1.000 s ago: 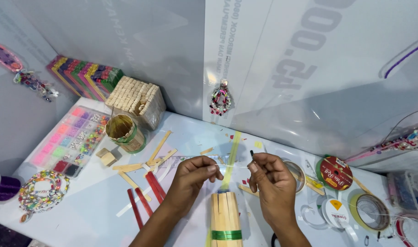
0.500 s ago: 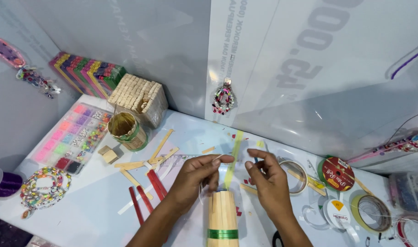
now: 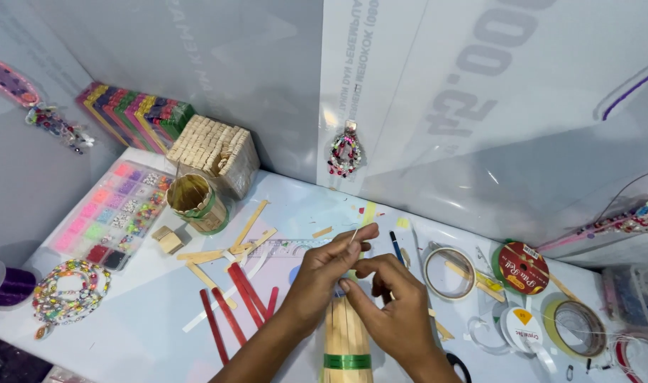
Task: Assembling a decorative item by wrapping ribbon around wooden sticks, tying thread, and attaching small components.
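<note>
Two hands meet right over the top of a stick cup, a little cylinder of plain wooden sticks with a green band near its base, standing on the tabletop at the bottom middle of the view. Left hand has thumb and fingertips pinched shut on something thin and pale that pokes up past them, too small to tell what it is. Right hand is curled, fingers bent down onto the cup's rim and touching it; can't tell if it actually grips anything.

Just left of the hands are a few red sticks lying loose, with plain sticks scattered beyond them. Further left sits a second stick cup, and behind that a block of stacked sticks and a row of coloured sticks against the wall. A bead box with bright compartments lies flat at the left, a beaded ring near its front end. Right of the hands are tape rolls, a red-and-green spool and a yellowish roll. A beaded ornament hangs on the back wall.
</note>
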